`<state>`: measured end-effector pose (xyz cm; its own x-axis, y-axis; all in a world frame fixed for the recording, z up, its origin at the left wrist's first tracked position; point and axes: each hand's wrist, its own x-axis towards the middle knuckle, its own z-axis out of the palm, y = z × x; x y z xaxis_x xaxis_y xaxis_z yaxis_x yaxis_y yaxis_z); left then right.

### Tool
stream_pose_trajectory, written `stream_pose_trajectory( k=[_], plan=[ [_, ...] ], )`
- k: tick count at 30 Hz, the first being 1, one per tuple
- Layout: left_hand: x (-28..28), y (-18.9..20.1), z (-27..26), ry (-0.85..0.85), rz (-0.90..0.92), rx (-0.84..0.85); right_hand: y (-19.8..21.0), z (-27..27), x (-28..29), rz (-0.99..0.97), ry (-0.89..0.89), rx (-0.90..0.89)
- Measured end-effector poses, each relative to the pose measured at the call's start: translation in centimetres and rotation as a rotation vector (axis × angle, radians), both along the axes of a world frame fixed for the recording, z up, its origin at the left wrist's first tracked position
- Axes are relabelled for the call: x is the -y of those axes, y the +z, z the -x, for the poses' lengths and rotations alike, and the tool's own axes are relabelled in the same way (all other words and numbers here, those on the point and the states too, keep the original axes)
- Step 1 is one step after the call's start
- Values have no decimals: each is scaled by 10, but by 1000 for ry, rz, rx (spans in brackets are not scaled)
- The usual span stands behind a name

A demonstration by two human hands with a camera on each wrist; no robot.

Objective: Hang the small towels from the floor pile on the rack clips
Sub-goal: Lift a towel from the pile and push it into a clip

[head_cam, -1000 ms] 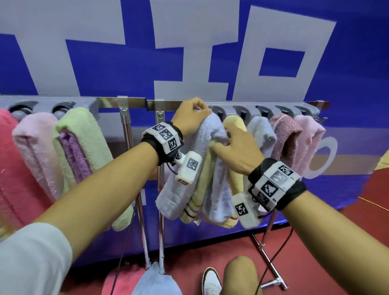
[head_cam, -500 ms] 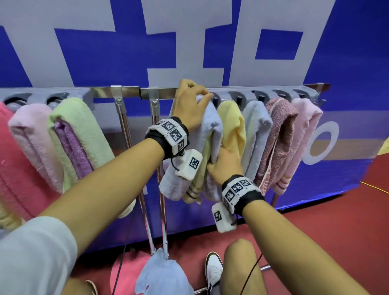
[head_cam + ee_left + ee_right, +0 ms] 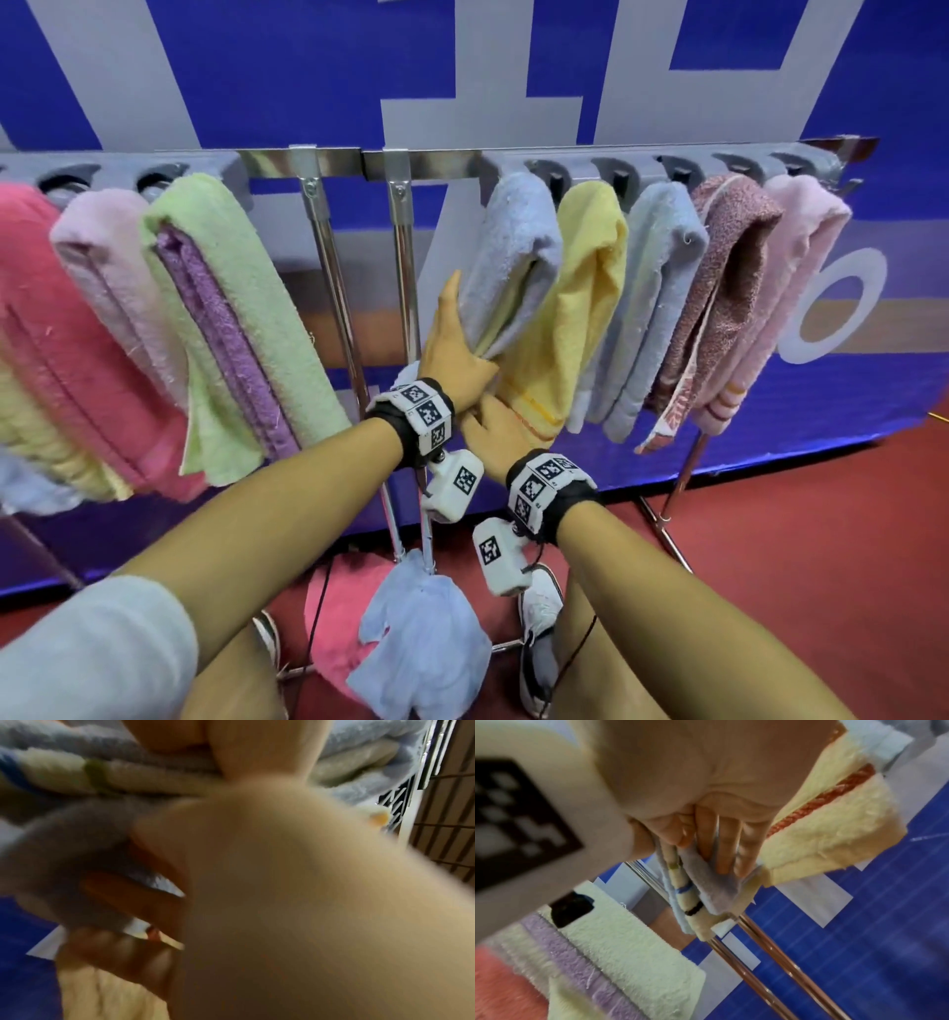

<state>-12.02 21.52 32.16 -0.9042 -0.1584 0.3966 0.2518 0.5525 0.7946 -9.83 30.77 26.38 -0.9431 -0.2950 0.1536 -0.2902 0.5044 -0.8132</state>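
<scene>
A lavender-blue towel (image 3: 513, 246) hangs folded from a grey clip (image 3: 554, 177) on the steel rack bar (image 3: 334, 162). My left hand (image 3: 452, 344) grips its lower part, thumb up along its left edge and fingers curled round the cloth (image 3: 77, 845). Just below, my right hand (image 3: 495, 431) pinches the hanging ends between thumb and straight fingers (image 3: 721, 845); a striped cream layer (image 3: 693, 902) shows inside the fold. On the floor lie a light blue towel (image 3: 421, 647) and a pink towel (image 3: 334, 616).
To the right hang yellow (image 3: 580, 288), pale blue (image 3: 657, 288), mauve (image 3: 729, 267) and pink (image 3: 801, 241) towels. Green (image 3: 246, 308), purple, pale pink and red towels hang on the left. Two rack poles (image 3: 405, 288) stand behind my left hand. My shoe (image 3: 539, 606) is beside the pile.
My left hand has slid down from the clip to the towel's lower part. My right hand has dropped to the towel's bottom ends. The lavender-blue towel now hangs by itself from the clip.
</scene>
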Motion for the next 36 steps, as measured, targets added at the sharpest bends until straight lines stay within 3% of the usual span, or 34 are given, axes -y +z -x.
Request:
stream_pose_trajectory(
  k=[3, 7, 8, 10, 12, 15, 20, 26, 36],
  plan=[
    [15, 7, 7, 98, 45, -21, -5, 7, -11, 18, -130, -105],
    [26, 10, 13, 150, 89, -59, -4, 12, -41, -435, -213, -528],
    [27, 10, 14, 155, 107, -65, -6, 13, -48, -603, -213, -546],
    [28, 9, 14, 159, 146, -66, -11, 17, -62, -856, -226, -403],
    [26, 5, 13, 153, 151, -54, -14, 20, -74, -935, -211, -251],
    [19, -4, 8, 122, 145, -22, -15, 16, -77, -889, -148, -289],
    [9, -16, -2, -33, 98, 65, -2, 11, -67, -664, 38, -545],
    [23, -40, -25, -251, 199, 271, 10, -2, -54, -668, 209, -394],
    [87, -98, -82, -195, 205, 484, -18, -31, -12, -756, 375, -236]
  ],
)
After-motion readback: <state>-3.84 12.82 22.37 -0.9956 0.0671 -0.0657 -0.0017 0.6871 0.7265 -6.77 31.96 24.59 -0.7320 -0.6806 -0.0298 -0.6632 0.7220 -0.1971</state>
